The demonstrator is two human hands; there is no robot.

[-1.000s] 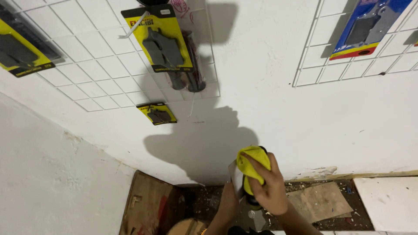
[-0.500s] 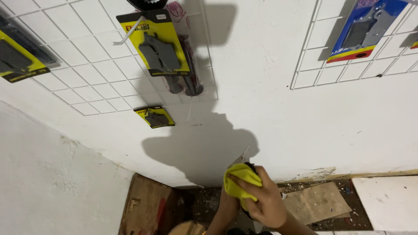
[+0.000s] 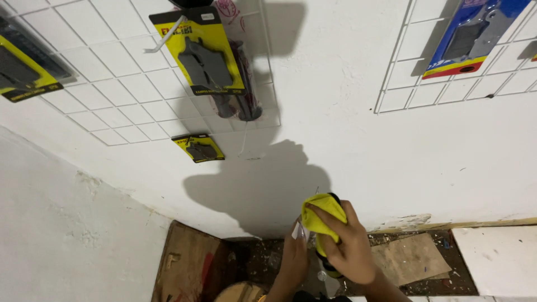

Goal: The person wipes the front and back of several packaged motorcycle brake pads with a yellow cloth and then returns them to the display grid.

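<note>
Packs first: a yellow-and-black blister pack [image 3: 25, 72] hangs at the far left of the white wire grid [image 3: 112, 112], a bigger yellow pack [image 3: 204, 53] sits further right, a small one [image 3: 198, 148] below it. Down past the grid's lower right corner, the left hand [image 3: 293, 263] closes around the underside of a dark object [image 3: 327, 263], mostly hidden. Right beside it, the right hand [image 3: 349, 246] presses a yellow cloth [image 3: 320, 215] onto that object's top, fingers curled over the fabric. Best to keep the lower grip firm and wipe with even pressure. Far right of the grid, a blue pack [image 3: 475, 36] hangs.
</note>
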